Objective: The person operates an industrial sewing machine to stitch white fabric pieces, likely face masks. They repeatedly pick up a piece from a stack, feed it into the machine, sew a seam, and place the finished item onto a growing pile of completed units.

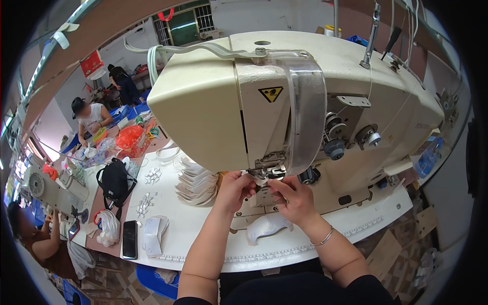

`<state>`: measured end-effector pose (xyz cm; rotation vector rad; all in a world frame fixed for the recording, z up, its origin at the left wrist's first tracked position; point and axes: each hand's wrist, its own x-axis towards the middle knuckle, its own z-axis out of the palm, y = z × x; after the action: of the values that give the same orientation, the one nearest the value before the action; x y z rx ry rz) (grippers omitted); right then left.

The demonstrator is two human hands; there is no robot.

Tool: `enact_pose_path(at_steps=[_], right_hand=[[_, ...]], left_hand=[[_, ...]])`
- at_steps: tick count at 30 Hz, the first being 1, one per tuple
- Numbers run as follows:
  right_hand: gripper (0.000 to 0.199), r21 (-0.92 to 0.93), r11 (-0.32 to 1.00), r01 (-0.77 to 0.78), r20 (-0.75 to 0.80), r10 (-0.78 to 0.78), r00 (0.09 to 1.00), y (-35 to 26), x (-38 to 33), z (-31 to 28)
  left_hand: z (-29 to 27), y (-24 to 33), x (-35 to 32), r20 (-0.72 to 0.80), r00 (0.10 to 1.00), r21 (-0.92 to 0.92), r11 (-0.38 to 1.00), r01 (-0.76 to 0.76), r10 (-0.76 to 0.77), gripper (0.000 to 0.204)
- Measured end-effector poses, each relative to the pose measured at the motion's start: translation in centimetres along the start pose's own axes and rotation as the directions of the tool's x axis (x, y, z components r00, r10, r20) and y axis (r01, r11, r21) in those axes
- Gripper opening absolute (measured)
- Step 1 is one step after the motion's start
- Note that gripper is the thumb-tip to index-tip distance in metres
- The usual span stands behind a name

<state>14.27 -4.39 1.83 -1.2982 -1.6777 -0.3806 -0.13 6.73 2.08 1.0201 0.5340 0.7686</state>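
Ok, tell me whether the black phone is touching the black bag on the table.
Apart. The head view shows the black phone near the table's front edge, with bare white table and a white plastic bag between it and the black bag.

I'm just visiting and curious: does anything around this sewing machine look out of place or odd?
Nothing is clearly wrong. Both hands, left hand and right hand, work close under the sewing machine at its presser foot. A white piece lies loose on the table, and small white bits lie scattered beside a phone.
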Motion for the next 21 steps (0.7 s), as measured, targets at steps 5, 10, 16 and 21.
enact_pose_path(at_steps=[5, 10, 16, 21], right_hand=[[0.043, 0.021, 1.0, -0.009, -0.022, 0.009, 1.0, -0.1, -0.1, 0.2], [0.043, 0.042, 0.999, -0.003, -0.041, 0.004, 0.999, -0.1, -0.1, 0.6], [0.041, 0.03, 0.999, -0.038, -0.039, 0.039, 0.998, -0.3, -0.8, 0.4], [0.039, 0.029, 0.997, -0.065, -0.053, 0.066, 0.996, -0.2, -0.9, 0.7]], left_hand=[[-0.5, 0.1, 1.0, 0.04, 0.999, 0.0, 1.0, 0.008, -0.008, 0.009], [-1.0, -0.1, 1.3, 0.042, 0.999, -0.159, 0.987, 0.038, -0.031, 0.007], [0.4, -1.3, -3.1, -0.085, 0.996, -0.29, 0.957, 0.005, -0.031, 0.008], [1.4, -1.9, -3.5, -0.139, 0.989, -0.368, 0.925, -0.096, 0.047, 0.009]])
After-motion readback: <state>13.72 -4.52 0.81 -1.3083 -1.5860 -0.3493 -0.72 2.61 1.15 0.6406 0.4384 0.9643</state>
